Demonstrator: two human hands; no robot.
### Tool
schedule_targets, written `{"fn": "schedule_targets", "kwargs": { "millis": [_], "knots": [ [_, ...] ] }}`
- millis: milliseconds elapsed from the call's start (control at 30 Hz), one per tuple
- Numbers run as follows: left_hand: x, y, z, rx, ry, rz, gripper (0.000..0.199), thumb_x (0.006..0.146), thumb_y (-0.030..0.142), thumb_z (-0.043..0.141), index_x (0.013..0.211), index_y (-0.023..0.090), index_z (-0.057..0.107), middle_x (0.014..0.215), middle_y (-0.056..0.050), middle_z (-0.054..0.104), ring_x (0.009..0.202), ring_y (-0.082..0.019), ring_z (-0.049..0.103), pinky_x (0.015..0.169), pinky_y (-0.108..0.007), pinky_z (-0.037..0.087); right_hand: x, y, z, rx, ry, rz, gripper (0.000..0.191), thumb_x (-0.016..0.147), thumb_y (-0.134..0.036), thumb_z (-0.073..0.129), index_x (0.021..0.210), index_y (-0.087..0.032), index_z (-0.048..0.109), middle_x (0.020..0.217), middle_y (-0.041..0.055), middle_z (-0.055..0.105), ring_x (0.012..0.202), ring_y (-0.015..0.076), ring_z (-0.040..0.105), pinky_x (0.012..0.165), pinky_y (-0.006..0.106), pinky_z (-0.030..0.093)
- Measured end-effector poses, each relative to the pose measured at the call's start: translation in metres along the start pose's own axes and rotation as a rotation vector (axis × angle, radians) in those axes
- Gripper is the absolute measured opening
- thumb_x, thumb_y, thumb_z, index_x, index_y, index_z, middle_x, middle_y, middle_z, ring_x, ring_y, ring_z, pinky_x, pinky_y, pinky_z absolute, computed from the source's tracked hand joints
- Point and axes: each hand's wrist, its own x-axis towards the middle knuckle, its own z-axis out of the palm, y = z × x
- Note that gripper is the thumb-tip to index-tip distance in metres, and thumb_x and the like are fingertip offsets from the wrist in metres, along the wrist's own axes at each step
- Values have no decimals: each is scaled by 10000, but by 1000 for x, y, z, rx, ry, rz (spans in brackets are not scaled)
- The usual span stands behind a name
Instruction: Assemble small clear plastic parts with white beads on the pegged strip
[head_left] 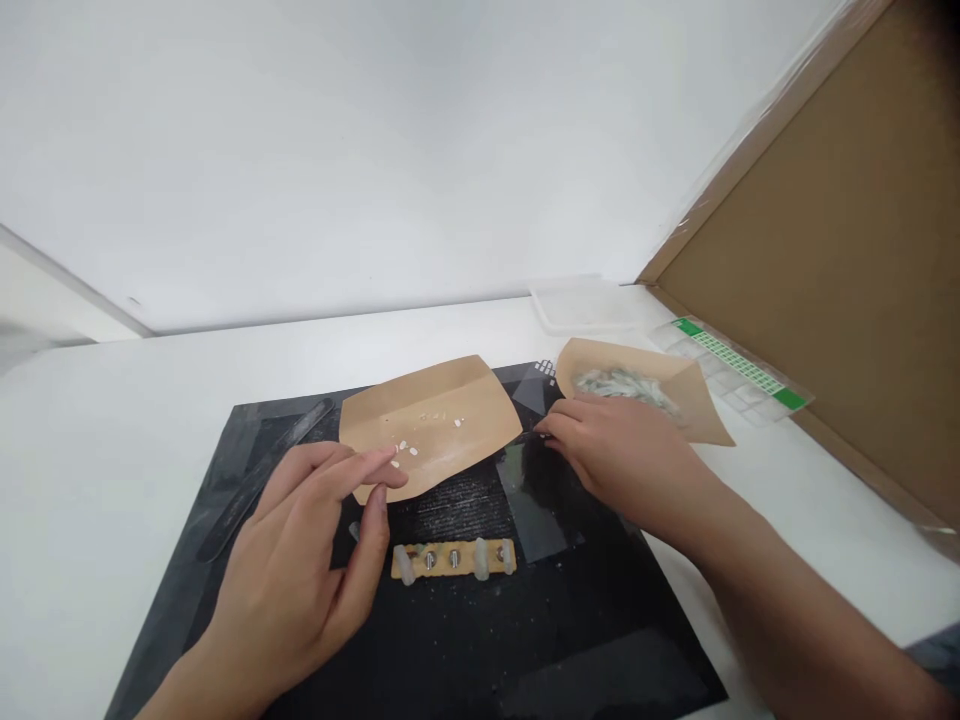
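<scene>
My left hand [300, 560] is over the lower left edge of a brown paper tray [431, 390], its thumb closed toward the fingertips. What is between them, if anything, is hidden. Small white flakes [413, 451] lie on the paper near its fingertips. My right hand [607, 445] has its fingers pinched together beside a clear plastic sheet [536, 385] bearing small white squares; anything in the pinch is too small to name. Below both hands, a tan strip [466, 559] carries several translucent pieces, apparently nail tips, and metal screw-like studs.
A black mat [465, 650] lies under the work, with a dark nail file [262, 480] at its left. A second paper tray [705, 400] holds many translucent pieces. Behind stand a clear plastic lid [581, 310] and a compartment box [739, 365]. A cardboard wall [840, 250] bounds the right.
</scene>
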Motion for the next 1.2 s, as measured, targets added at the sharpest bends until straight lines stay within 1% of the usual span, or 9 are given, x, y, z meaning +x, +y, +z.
{"fn": "schedule_targets", "kwargs": {
  "millis": [100, 200, 533, 700, 800, 933, 1067, 1133, 1200],
  "knots": [
    [-1, 4, -2, 24, 95, -90, 456, 969, 107, 604, 1396, 248, 531, 1027, -45, 735, 825, -211, 573, 674, -366, 492, 2, -6, 1, -89, 5, 49, 151, 967, -132, 600, 893, -173, 725, 849, 93, 702, 789, 215, 643, 617, 307, 360],
    [-2, 6, -4, 2, 161, -128, 417, 953, 110, 620, 1344, 234, 543, 994, -38, 729, 735, -187, 516, 675, -383, 474, 5, -12, 2, -130, -16, 90, 175, 979, -139, 603, 843, -172, 707, 851, 107, 702, 816, 227, 650, 606, 306, 360],
    [2, 6, -6, -30, 161, -76, 409, 913, 72, 631, 1292, 200, 546, 952, -44, 731, 757, -195, 498, 618, -349, 455, 14, -20, 1, -173, -82, 146, 209, 968, -27, 547, 856, -174, 645, 918, 90, 699, 834, 240, 660, 582, 341, 307],
    [2, 10, -8, -23, 189, -86, 443, 906, 79, 641, 1306, 238, 536, 931, -21, 742, 777, -205, 525, 619, -351, 461, 8, -16, 2, -163, -76, 119, 200, 991, -67, 562, 850, -177, 652, 928, 97, 702, 911, 260, 678, 586, 338, 296],
    [1, 8, -8, 29, 223, -156, 346, 919, 129, 642, 1238, 246, 577, 934, -20, 717, 724, -186, 529, 637, -359, 467, 8, -17, 2, -166, -76, 155, 197, 977, -55, 568, 849, -181, 651, 941, 88, 704, 923, 262, 684, 577, 337, 277],
    [1, 0, -5, 91, 300, -246, 166, 884, 152, 656, 1032, 226, 653, 970, -22, 665, 636, -133, 529, 614, -335, 471, 13, -23, 2, -208, -74, 188, 221, 914, 18, 565, 850, -181, 638, 943, 80, 702, 907, 258, 677, 564, 338, 252],
    [0, -5, -3, -17, 319, -338, 223, 830, 107, 644, 1021, 221, 628, 1004, -14, 664, 578, -103, 504, 565, -311, 451, 14, -26, 3, -254, -108, 172, 251, 858, 67, 563, 858, -176, 627, 950, 82, 692, 890, 250, 660, 555, 337, 237],
    [1, -4, -5, -23, 308, -322, 227, 833, 92, 627, 1018, 222, 626, 1004, -16, 657, 594, -111, 499, 566, -314, 436, 14, -24, 4, -264, -114, 159, 264, 844, 81, 556, 870, -173, 625, 951, 86, 688, 889, 251, 655, 563, 335, 246],
    [4, -2, -8, 14, 270, -208, 212, 837, 74, 623, 988, 223, 637, 953, -17, 656, 666, -145, 526, 615, -326, 451, 13, -22, 5, -261, -114, 147, 260, 847, 78, 560, 882, -171, 625, 951, 87, 687, 894, 254, 654, 576, 336, 262]
  ]
}}
